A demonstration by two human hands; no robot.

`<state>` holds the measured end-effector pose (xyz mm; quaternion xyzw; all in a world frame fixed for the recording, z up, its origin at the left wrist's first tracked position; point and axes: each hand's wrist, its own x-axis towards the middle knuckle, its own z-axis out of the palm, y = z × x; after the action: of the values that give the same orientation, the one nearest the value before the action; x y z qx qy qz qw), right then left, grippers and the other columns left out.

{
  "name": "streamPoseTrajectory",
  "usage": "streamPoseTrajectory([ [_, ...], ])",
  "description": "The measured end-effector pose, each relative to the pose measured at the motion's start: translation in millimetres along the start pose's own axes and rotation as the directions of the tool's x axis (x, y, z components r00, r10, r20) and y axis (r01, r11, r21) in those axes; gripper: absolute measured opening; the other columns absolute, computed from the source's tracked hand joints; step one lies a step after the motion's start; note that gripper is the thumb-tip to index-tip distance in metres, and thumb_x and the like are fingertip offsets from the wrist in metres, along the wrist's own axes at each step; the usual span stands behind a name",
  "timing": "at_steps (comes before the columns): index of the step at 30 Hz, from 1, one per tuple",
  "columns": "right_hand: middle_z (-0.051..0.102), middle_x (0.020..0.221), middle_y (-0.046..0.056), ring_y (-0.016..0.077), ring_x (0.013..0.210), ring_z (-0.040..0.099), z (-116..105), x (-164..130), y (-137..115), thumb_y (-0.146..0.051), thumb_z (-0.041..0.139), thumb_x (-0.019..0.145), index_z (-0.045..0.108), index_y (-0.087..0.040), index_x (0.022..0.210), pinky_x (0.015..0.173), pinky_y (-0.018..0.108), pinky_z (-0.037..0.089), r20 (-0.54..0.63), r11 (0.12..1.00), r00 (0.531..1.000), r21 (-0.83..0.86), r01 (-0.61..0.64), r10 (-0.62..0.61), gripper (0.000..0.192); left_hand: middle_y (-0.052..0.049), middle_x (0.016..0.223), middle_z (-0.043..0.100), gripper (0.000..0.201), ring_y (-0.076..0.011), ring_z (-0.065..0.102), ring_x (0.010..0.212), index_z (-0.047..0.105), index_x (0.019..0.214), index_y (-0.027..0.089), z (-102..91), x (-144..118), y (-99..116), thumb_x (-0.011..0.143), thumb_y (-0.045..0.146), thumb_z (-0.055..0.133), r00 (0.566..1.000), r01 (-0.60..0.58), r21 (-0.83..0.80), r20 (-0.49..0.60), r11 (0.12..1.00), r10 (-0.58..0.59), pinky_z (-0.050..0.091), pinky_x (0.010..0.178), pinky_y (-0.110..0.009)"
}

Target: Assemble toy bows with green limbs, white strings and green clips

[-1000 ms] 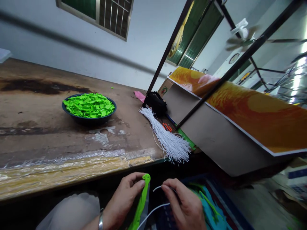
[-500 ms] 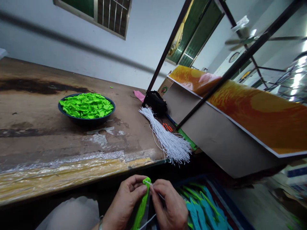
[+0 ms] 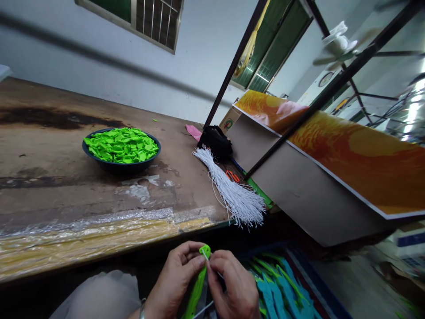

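Below the table edge, my left hand [image 3: 177,278] pinches a long bright green plastic strip [image 3: 196,290] close to its upper end. Its rounded tip shows just above my thumb. Beside it, my right hand [image 3: 234,283] grips a thin white cord [image 3: 206,254] between thumb and fingers, with the cord's end at the tip of the green strip. Whether the cord passes through a hole there I cannot tell. More of the cord runs below my right hand. What the strip's lower end joins is out of view.
A dark bowl [image 3: 121,169] heaped with green plastic pieces [image 3: 124,145] stands on the worn table [image 3: 66,150]. Right of it lie a bundle of white cords [image 3: 232,192], orange-handled scissors [image 3: 232,176] and a black bag [image 3: 215,142]. Blue and green pieces [image 3: 282,285] fill a bin at lower right.
My right hand has shifted slightly left, and the cord's end now angles more steeply across the strip's tip. My left hand keeps its pinch.
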<state>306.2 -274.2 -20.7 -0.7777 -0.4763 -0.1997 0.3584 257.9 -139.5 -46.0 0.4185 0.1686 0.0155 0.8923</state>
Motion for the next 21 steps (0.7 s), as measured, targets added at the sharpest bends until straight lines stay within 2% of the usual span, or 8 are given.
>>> streamPoseTrajectory([
  [8,0.06,0.08,0.004,0.0151,0.071,0.062,3,0,-1,-0.006,0.051,0.095,0.053,-0.021,0.089,0.062,0.024,0.049,-0.014,1.0,1.0,0.004,-0.006,0.006,0.017,-0.007,0.086,0.076,0.033,-0.0205,0.066,0.087,0.074,0.097,0.015,-2.1,0,-2,0.07,0.031,0.083,1.0,-0.023,0.015,0.001,1.0,0.023,0.048,0.077,-0.029],
  [15,0.06,0.081,0.003,0.0151,0.073,0.063,-5,3,-1,-0.005,0.052,0.094,0.054,-0.021,0.091,0.064,0.024,0.05,0.093,0.999,0.996,-0.037,0.0,0.004,0.016,-0.008,0.09,0.077,0.031,-0.0223,0.068,0.091,0.074,0.096,0.016,-2.1,-1,-3,0.07,0.029,0.083,0.999,-0.033,0.008,0.012,0.999,0.033,0.049,0.083,-0.031],
  [21,0.058,0.088,0.005,0.0142,0.076,0.063,-2,10,3,-0.008,0.052,0.098,0.056,-0.02,0.093,0.067,0.023,0.051,0.113,0.997,0.991,-0.052,-0.063,0.068,0.014,-0.01,0.1,0.076,0.048,-0.0236,0.067,0.098,0.066,0.112,0.016,-3.1,-5,-2,0.071,0.036,0.084,0.998,-0.006,-0.069,0.064,0.998,0.01,0.047,0.089,-0.032],
])
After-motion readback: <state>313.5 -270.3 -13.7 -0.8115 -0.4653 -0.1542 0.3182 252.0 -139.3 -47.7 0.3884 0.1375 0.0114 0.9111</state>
